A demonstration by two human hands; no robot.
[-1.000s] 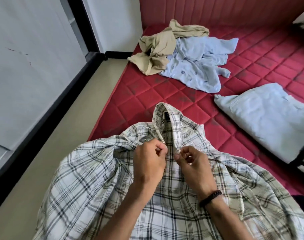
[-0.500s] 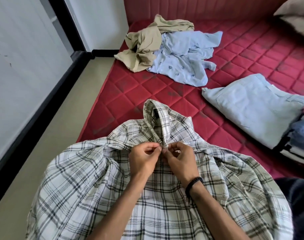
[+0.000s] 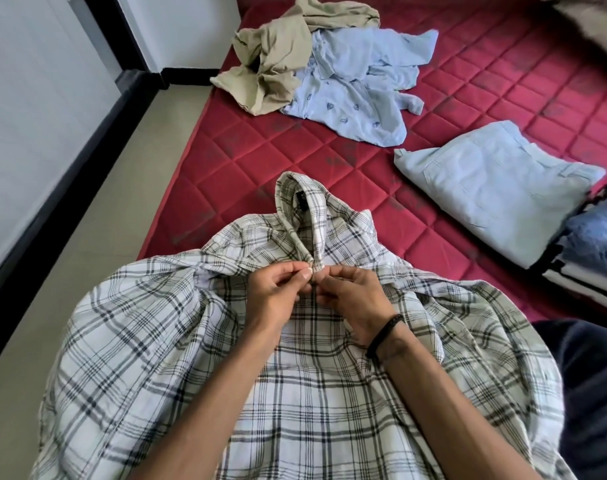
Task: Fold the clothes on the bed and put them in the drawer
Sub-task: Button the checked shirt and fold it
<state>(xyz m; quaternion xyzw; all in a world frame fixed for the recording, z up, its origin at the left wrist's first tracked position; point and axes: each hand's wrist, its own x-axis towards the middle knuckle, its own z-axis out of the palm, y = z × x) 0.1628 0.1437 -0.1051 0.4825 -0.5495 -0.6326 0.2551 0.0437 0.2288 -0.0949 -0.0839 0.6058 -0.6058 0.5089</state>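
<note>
A white plaid shirt (image 3: 149, 348) lies spread over the near edge of the red quilted bed (image 3: 246, 154), collar pointing away from me. My left hand (image 3: 278, 296) and my right hand (image 3: 354, 299) meet just below the collar, each pinching one edge of the shirt's front opening. A black band circles my right wrist. Further back lie a crumpled beige garment (image 3: 271, 64) and a rumpled light blue shirt (image 3: 357, 91). A folded pale blue garment (image 3: 496, 188) rests at the right.
Folded denim and a striped piece (image 3: 593, 258) sit at the right edge. A pillow corner (image 3: 593, 19) shows top right. Beige floor (image 3: 98, 237) runs along the bed's left side, with a white wall and black skirting (image 3: 53, 188) beyond. My dark-clad leg (image 3: 596, 393) is at lower right.
My two hands have drawn together at the shirt's neck, closing the gap between the front edges. The view has shifted, showing more folded clothes at the right.
</note>
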